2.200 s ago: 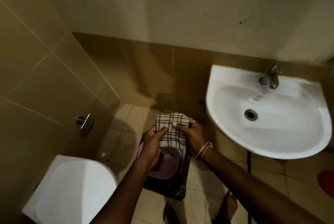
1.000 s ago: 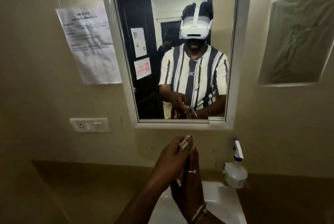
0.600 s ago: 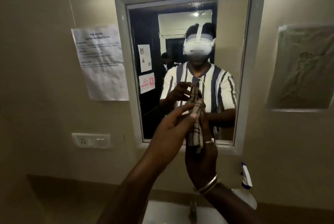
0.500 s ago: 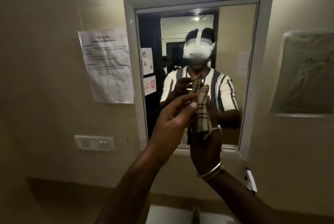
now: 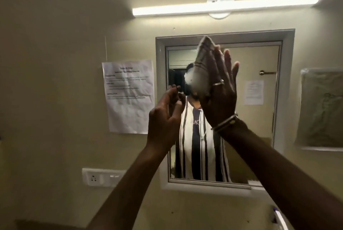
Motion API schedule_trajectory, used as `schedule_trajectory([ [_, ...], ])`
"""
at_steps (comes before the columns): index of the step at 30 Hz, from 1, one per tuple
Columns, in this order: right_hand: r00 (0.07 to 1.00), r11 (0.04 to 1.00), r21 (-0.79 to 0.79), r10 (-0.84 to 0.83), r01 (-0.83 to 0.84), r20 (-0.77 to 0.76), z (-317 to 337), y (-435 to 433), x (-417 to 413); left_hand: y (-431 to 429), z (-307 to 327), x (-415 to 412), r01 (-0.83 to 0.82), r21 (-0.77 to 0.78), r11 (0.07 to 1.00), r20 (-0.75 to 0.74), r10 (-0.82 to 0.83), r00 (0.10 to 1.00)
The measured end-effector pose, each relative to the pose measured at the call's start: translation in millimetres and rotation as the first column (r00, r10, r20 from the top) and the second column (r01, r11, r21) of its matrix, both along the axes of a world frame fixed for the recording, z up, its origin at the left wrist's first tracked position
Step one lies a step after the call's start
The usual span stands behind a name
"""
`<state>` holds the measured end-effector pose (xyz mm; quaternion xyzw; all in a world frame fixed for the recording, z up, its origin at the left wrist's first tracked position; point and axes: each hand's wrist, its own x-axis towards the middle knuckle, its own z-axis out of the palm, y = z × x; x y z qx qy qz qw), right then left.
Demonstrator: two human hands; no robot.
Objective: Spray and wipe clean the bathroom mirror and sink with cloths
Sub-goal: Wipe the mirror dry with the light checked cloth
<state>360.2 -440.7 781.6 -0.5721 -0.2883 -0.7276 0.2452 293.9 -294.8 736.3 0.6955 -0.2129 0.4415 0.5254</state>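
Before mirror (image 5: 259, 127), cloth (image 5: 203, 57) blurred, half hidden behind right hand (image 5: 220, 99)

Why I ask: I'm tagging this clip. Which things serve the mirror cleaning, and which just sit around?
Job: checked beige cloth, carried by the right hand; grey-framed wall mirror; white spray bottle tip, bottom right.
Just there: printed paper notice; white wall socket; long tube light; plastic-covered sheet.

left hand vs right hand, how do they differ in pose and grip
The right hand is higher, fingers straight, with the checked cloth flat under them at the top of the mirror; the left hand sits lower with loosely curled fingers and holds nothing. The right hand wears a ring and bangles; the left hand shows neither. Both are up in front of the mirror.
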Motion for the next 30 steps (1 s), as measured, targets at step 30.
schedule_trajectory([
  [30, 0.803, 0.667, -0.524, -0.593, 0.530, 0.058, 54, 36, 49, 19, 8, 73, -0.273, -0.063, 0.960, 0.176, 0.280, 0.944],
])
